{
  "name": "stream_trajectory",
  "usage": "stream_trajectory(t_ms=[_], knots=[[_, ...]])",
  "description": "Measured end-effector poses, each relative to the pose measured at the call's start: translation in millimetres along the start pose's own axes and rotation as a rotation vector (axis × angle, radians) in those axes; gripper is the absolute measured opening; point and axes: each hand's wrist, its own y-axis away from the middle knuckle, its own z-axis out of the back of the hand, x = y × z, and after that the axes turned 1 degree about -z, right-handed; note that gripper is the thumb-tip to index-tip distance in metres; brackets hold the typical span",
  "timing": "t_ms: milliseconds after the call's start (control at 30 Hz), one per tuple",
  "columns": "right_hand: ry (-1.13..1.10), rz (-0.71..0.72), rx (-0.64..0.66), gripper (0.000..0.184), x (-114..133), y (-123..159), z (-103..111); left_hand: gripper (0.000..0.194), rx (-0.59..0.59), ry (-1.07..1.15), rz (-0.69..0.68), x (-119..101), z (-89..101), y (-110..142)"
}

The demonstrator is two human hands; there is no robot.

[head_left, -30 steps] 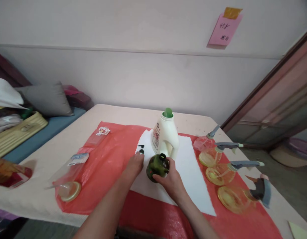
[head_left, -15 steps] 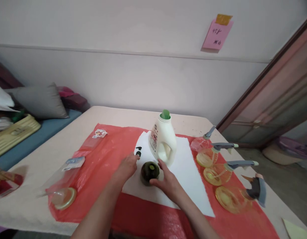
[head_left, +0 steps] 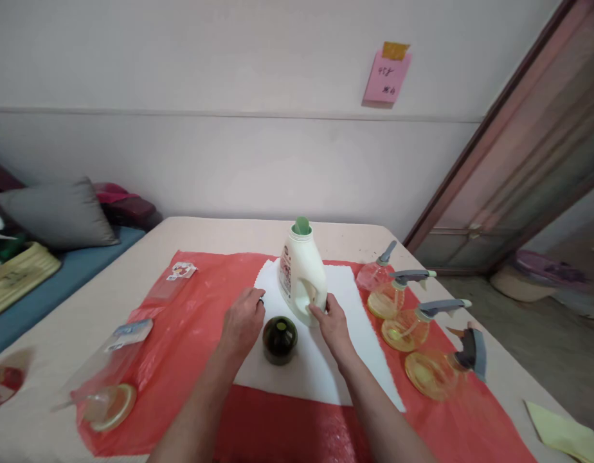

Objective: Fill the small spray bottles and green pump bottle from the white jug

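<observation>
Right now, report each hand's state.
Left hand: fingers curled; whether it grips the small black piece at its fingertips cannot be told.
Right hand: closed, holding the white plastic jug at its handle.

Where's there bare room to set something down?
Bare: the red sheet between the clear packaging and the left hand; the white cloth between the right hand and the spray bottles. Crowded: the middle, around the white jug and dark bottle.

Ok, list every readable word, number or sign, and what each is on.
"45", then an unclear mark: pink note.
Pink note's second line: too blurred to read.
Label on the white jug: too small to read.
Far clear packet, near clear packet: print too small and blurred.
</observation>
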Motion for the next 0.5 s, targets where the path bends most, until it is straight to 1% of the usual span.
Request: stream_trajectory(t_ms=[100, 167, 233, 300, 333, 367, 400, 433, 500], knots=[[-0.019, -0.007, -0.050, 0.028, 10.6, 1.3, 5.2, 0.032, -0.078, 0.080, -0.031, -13.3, -0.5, 5.3], [-0.019, -0.001, -0.090, 0.028, 22.7, 1.5, 18.0, 0.031, -0.125, 0.148, -0.042, -21.5, -0.2, 7.8], [-0.010, 0.013, -0.130, 0.031, 38.7, 1.1, 38.7, 0.030, -0.164, 0.224, -0.039, -30.3, -0.1, 9.5], [0.022, 0.041, -0.186, 0.037, 58.2, 2.2, 65.3, 0.029, -0.188, 0.288, -0.028, -41.2, -0.6, 11.5], [0.053, 0.064, -0.223, 0.041, 68.8, 4.1, 80.0, 0.030, -0.189, 0.327, -0.015, -48.1, -0.9, 13.2], [0.158, 0.100, -0.274, 0.047, 79.7, 7.1, 94.9, 0.032, -0.180, 0.395, 0.009, -56.1, -1.1, 15.6], [0.271, 0.119, -0.311, 0.049, 90.3, 11.2, 109.8, 0.037, -0.161, 0.500, 0.041, -65.5, -1.1, 18.9], [0.378, 0.126, -0.315, 0.051, 100.1, 16.4, 124.4, 0.048, -0.126, 0.654, 0.083, -76.1, -0.7, 23.3], [0.572, 0.136, -0.351, 0.060, 115.1, 28.7, 151.7, 0.076, -0.026, 1.066, 0.150, -100.2, 1.1, 35.4]])
